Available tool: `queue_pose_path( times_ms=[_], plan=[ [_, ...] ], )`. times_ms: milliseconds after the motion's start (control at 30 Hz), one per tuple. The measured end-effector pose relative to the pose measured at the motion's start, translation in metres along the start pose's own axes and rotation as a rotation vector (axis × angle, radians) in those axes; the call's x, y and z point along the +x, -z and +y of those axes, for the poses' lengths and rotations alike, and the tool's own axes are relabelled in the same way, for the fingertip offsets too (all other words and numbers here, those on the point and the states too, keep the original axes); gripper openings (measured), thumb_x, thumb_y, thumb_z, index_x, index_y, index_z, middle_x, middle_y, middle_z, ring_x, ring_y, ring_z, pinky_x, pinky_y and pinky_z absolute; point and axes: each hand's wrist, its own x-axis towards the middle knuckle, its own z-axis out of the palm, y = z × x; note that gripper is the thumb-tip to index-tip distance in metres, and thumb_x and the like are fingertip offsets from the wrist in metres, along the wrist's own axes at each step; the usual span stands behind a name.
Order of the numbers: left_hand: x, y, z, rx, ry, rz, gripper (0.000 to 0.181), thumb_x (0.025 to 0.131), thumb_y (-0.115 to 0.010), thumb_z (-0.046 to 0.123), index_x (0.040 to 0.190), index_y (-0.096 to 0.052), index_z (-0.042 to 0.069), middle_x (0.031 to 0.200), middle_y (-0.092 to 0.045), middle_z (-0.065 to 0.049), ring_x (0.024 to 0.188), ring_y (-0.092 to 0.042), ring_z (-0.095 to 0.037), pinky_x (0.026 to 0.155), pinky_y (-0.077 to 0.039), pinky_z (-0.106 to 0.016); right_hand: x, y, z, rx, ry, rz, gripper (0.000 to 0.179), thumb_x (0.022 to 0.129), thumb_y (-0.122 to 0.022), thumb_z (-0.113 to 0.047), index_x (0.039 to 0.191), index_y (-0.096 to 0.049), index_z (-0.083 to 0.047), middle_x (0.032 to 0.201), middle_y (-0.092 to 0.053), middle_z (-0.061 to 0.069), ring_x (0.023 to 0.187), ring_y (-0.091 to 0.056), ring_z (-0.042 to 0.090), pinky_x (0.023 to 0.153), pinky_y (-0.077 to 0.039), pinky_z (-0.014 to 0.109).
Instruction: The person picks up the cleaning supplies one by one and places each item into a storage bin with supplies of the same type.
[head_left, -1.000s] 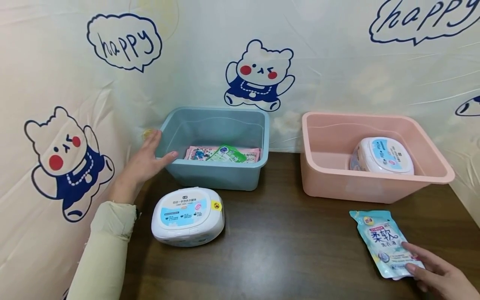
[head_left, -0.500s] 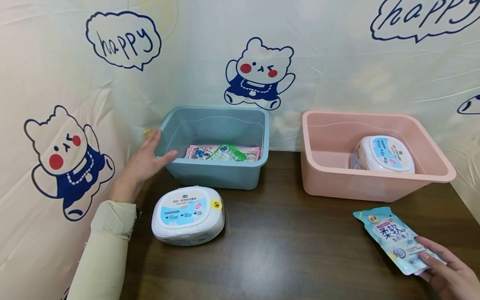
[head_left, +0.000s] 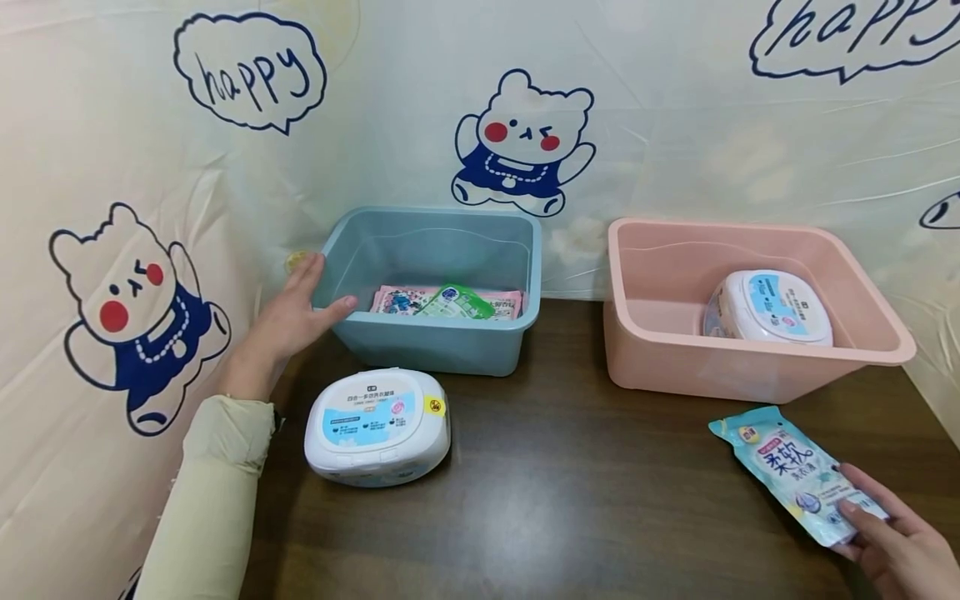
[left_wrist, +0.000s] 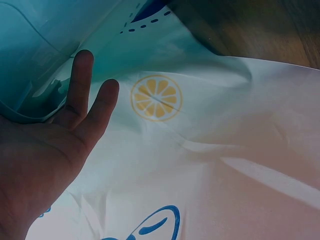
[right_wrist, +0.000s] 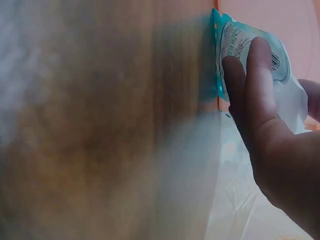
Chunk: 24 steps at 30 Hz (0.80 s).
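With thumb and fingers, my right hand [head_left: 892, 533] grips the lower end of a light-blue laundry detergent pouch [head_left: 795, 471]. In the right wrist view some fingers lie along the back of the pouch [right_wrist: 287, 95], its barcode showing. My left hand [head_left: 292, 321] rests at the left side of the blue bin [head_left: 435, 346], fingers straight and thumb spread over the front rim. The left wrist view shows two of its fingers extended beside the bin wall. Just below that hand stands a white oval lidded tub [head_left: 375, 425] on the table.
Pink and green packets [head_left: 457, 302] lie inside the blue bin. To the right stands a pink bin [head_left: 697, 367] holding another white tub [head_left: 780, 308]. Behind both bins hangs a printed cloth [head_left: 660, 125]. Brown tabletop [head_left: 525, 500] lies between the tub and the pouch.
My right hand has lifted the pouch and moved it slightly right, tilting it over more. The left hand keeps its place on the blue bin.
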Motion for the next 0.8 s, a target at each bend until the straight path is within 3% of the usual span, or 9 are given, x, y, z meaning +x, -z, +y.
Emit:
queue_pose_path(
  times_ms=[67, 300, 467, 567, 800],
  plan=[
    [0.0, 0.0, 0.0, 0.003, -0.003, -0.001, 0.109, 0.086, -0.055, 0.077, 0.161, 0.009, 0.03, 0.168, 0.016, 0.002, 0.151, 0.004, -0.046, 0.106, -0.01, -0.08, 0.001, 0.0, -0.002, 0.002, -0.025, 0.014, 0.081, 0.106, -0.055, -0.023, 0.162, 0.004, -0.02, 0.092, -0.058, -0.029, 0.081, -0.067, 0.004, 0.07, -0.06, 0.032],
    [0.0, -0.001, 0.0, 0.004, 0.004, -0.003, 0.107, 0.088, -0.055, 0.075, 0.161, 0.01, 0.031, 0.167, 0.017, 0.002, 0.15, 0.004, -0.048, 0.104, -0.01, -0.081, 0.003, 0.0, -0.001, -0.05, -0.03, 0.003, 0.092, 0.102, -0.064, -0.024, 0.162, 0.006, -0.016, 0.093, -0.06, -0.028, 0.082, -0.067, 0.006, 0.072, -0.06, 0.031],
    [0.0, 0.0, 0.002, 0.015, 0.007, -0.003, 0.108, 0.087, -0.054, 0.077, 0.161, 0.01, 0.031, 0.167, 0.017, 0.002, 0.15, 0.003, -0.048, 0.104, -0.01, -0.081, 0.003, -0.004, -0.001, -0.069, -0.063, 0.001, 0.096, 0.098, -0.068, -0.029, 0.163, 0.002, -0.022, 0.094, -0.058, -0.03, 0.083, -0.067, 0.006, 0.075, -0.059, 0.03],
    [0.0, 0.0, 0.002, 0.034, 0.005, -0.003, 0.107, 0.089, -0.054, 0.075, 0.161, 0.01, 0.029, 0.168, 0.017, 0.001, 0.15, 0.002, -0.049, 0.103, -0.011, -0.082, 0.001, -0.008, -0.001, -0.069, -0.057, -0.012, 0.087, 0.1, -0.066, -0.026, 0.163, -0.007, -0.035, 0.095, -0.059, -0.029, 0.084, -0.067, 0.006, 0.075, -0.059, 0.029],
    [0.0, 0.0, 0.001, 0.071, -0.007, 0.0, 0.106, 0.091, -0.053, 0.073, 0.162, 0.01, 0.025, 0.168, 0.017, -0.002, 0.149, 0.0, -0.051, 0.103, -0.014, -0.082, -0.005, -0.02, -0.002, -0.079, -0.022, -0.069, 0.066, 0.103, -0.063, -0.019, 0.154, -0.029, -0.043, 0.101, -0.059, -0.028, 0.087, -0.067, 0.006, 0.076, -0.059, 0.03]
  ],
)
